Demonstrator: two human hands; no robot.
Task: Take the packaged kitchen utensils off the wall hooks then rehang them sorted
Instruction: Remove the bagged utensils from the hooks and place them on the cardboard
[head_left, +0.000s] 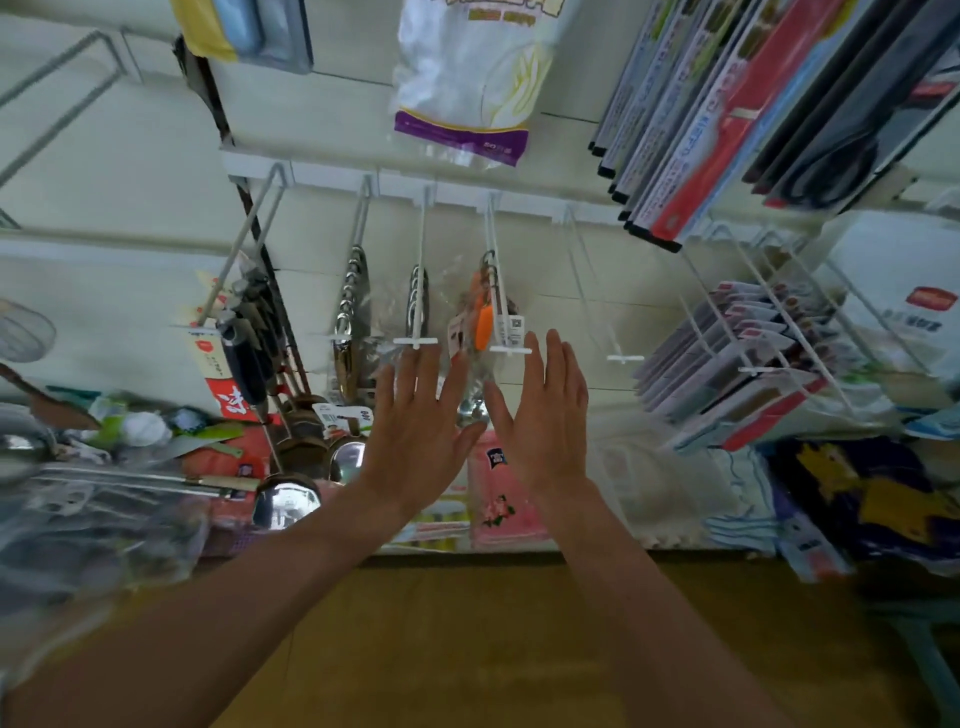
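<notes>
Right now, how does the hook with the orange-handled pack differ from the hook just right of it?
The orange-pack hook is loaded; the bare hook carries nothing. The right hand is raised beside the orange-pack hook's tip; the bare hook stands apart from it. Both: white wire, crossbar tips.

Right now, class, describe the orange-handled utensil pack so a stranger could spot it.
Find the white rail of wire hooks across the wall. The pack hangs on the hook above the fingertips of the right hand. It alone shows orange; the utensils to its left are shiny metal, and the next hook rightward is empty.
</notes>
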